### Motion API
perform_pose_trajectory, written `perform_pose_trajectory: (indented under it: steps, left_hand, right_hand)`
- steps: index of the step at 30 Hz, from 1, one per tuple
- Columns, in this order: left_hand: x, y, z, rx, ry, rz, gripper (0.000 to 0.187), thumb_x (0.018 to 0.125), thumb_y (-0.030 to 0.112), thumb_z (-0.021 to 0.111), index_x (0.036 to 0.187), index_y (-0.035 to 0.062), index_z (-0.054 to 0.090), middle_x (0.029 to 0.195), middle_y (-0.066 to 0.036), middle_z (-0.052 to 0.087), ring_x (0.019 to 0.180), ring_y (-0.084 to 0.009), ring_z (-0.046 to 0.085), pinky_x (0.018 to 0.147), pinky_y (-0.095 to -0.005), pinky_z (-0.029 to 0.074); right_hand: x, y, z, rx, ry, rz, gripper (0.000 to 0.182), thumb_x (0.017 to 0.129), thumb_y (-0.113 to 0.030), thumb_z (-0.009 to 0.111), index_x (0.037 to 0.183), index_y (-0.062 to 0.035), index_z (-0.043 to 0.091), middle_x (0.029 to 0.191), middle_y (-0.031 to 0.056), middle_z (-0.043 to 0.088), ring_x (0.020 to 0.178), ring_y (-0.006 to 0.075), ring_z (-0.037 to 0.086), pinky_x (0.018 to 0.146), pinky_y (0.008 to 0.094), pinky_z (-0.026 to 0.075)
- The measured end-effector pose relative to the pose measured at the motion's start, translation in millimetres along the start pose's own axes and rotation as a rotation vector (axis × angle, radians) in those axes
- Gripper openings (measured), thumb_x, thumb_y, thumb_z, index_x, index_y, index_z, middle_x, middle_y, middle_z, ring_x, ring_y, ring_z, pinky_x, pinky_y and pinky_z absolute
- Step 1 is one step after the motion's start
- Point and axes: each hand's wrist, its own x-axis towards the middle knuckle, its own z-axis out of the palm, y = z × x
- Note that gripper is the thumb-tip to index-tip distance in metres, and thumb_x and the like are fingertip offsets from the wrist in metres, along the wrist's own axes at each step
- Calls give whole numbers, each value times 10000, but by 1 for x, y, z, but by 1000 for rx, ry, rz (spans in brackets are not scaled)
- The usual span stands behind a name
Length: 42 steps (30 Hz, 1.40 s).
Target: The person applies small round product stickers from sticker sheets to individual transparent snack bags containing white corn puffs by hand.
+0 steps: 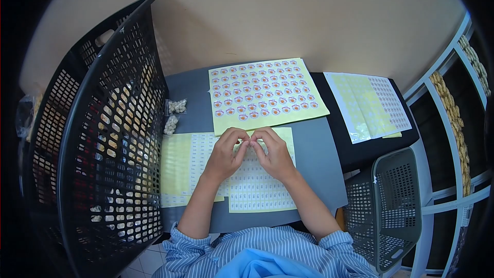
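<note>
Fingertips meeting, my left hand (225, 153) and my right hand (271, 154) are both closed in a pinch over the middle of the desk. Whatever lies between the fingertips is too small or hidden to make out. Beneath them is a sheet of small printed labels (262, 190), partly covered by my hands. Another label sheet (175, 162), with a bare yellow strip, lies to the left. Just beyond my fingers is a yellow-backed sheet of round orange-and-purple stickers (267, 91).
A tall black plastic basket (110, 123) holding many small packs stands at the left. Two small clear bags of pale pieces (176, 106) lie beside it. At right are a plastic-covered sticker sheet (370, 105), a grey-green basket (396, 201) and a metal rack (429, 98).
</note>
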Motion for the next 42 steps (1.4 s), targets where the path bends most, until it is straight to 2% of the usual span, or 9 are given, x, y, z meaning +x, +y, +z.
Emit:
perform_pose_trajectory:
  steps: [4,6,12,29,33,37,39,40,42]
  left_hand:
    - [1,2,-1,14,-8,-14,88,765,6,542,843,-1,502,813,-108,528,760,-256,544,671,-327,431]
    - [1,2,-3,12,-10,-24,89,765,6,539,845,-2,500,815,-110,527,763,-258,541,675,-328,429]
    - [2,3,-8,-1,-5,-38,81,767,16,543,833,-2,498,809,-108,521,765,-257,538,683,-334,423]
    - [3,-4,-18,-33,39,-39,50,784,39,539,793,4,505,768,-85,527,678,-174,526,600,-278,419]
    - [2,-3,-20,-47,49,-56,51,778,32,544,795,2,506,764,-83,527,678,-168,521,604,-272,420]
    - [2,-6,-20,-122,58,-82,44,784,27,549,806,5,517,793,-69,536,739,-147,530,668,-257,435]
    - [0,-10,-17,-163,54,-93,59,784,38,552,819,9,515,806,-72,535,754,-156,535,662,-266,443]
    - [0,-11,-14,-230,79,-122,101,789,49,556,873,12,515,855,-73,538,801,-152,536,694,-269,450]
    - [-1,-7,-7,-305,93,-154,148,793,60,559,928,16,515,905,-75,541,848,-147,536,726,-273,457]
  right_hand:
    - [2,-1,-1,4,8,-1,83,758,-1,569,827,18,528,827,109,547,765,241,557,692,298,440]
    - [4,0,-2,-8,35,-66,82,756,-22,572,813,5,520,815,108,540,720,264,550,642,325,438]
    - [6,-2,-6,-64,22,-49,87,741,-34,591,790,3,528,798,106,545,752,267,544,674,334,428]
    - [6,-2,-14,-66,27,26,97,742,-55,601,792,3,543,810,101,560,770,258,554,690,325,437]
    - [6,-3,-15,-64,35,21,104,749,-64,604,795,11,548,810,105,568,770,256,564,698,318,439]
    - [7,-6,-16,14,27,27,103,755,-60,601,798,20,553,816,115,580,782,254,574,710,307,439]
    - [8,-3,-18,40,14,43,103,779,-73,596,813,17,558,790,86,609,790,185,589,726,280,450]
    - [8,-2,-18,39,17,46,103,779,-73,596,813,17,558,790,86,609,790,185,589,726,280,450]
    - [6,2,-19,369,85,258,119,784,-84,601,802,30,571,754,71,607,741,127,580,685,244,448]
